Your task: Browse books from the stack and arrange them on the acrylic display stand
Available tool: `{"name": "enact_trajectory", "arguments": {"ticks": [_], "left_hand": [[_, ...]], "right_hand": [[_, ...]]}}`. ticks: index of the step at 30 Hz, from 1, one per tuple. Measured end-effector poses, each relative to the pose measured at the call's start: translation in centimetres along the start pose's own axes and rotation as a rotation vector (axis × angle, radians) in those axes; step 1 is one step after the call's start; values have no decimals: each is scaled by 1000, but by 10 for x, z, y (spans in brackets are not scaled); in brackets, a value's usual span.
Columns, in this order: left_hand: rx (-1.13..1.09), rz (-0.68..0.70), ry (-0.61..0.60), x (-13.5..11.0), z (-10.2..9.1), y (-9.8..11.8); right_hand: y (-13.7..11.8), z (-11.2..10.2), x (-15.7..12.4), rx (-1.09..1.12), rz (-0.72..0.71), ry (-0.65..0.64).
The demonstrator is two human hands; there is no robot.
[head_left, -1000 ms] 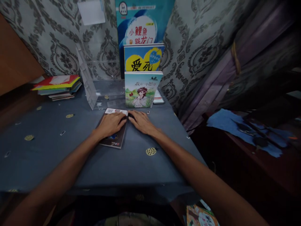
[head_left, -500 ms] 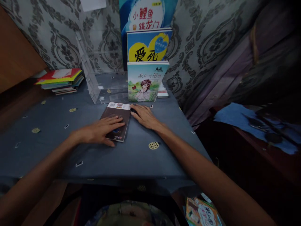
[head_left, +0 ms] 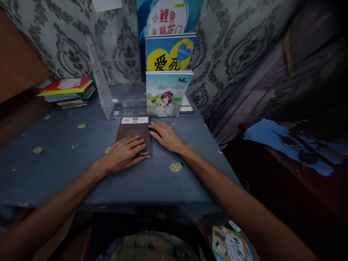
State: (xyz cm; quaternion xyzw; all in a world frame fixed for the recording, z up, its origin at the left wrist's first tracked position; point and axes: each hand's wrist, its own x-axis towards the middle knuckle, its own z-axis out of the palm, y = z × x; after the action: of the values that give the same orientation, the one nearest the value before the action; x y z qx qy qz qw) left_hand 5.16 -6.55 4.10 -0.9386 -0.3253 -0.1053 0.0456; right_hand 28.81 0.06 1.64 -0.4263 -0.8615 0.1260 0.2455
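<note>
A dark brown book lies flat on the blue-grey tablecloth, back cover up, with a white barcode strip at its far edge. My left hand rests flat on the book's near end, fingers stretched out. Flat on the cloth lies my right hand, its fingertips against the book's right edge. Just behind the book, three picture books stand in steps: a green one with a girl, a blue and yellow one, and a tall blue one.
A clear acrylic display stand holds the upright books against the patterned wall. A stack of colourful books lies at the back left. Blue cloth covers a dark side surface on the right. Another book lies on the floor below.
The dark book has been turned from a slant to lie square with the table edge. My left hand slid back to the book's near end; my right hand stayed at its right edge.
</note>
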Motion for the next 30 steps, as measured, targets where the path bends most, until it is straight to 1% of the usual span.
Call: {"name": "enact_trajectory", "arguments": {"ticks": [3, 6, 12, 15, 19, 22, 25, 30], "left_hand": [[-23, 16, 53, -2, 2, 0], [-16, 22, 71, -3, 2, 1], [-8, 26, 104, -1, 0, 2], [-16, 9, 93, -1, -1, 2], [-13, 10, 75, -1, -2, 1], [-13, 18, 83, -2, -2, 2], [-5, 34, 78, -2, -4, 2], [-36, 23, 54, -4, -5, 0]], "right_hand": [[-10, -2, -8, 101, -27, 42], [-25, -5, -18, 252, -39, 105], [-52, -13, -36, 525, 48, 211], [-59, -16, -37, 569, 43, 256], [-65, -19, -36, 582, 32, 268], [-67, -21, -36, 604, 36, 251], [-68, -22, -37, 588, 2, 182], [-66, -24, -37, 356, -161, -19]]}}
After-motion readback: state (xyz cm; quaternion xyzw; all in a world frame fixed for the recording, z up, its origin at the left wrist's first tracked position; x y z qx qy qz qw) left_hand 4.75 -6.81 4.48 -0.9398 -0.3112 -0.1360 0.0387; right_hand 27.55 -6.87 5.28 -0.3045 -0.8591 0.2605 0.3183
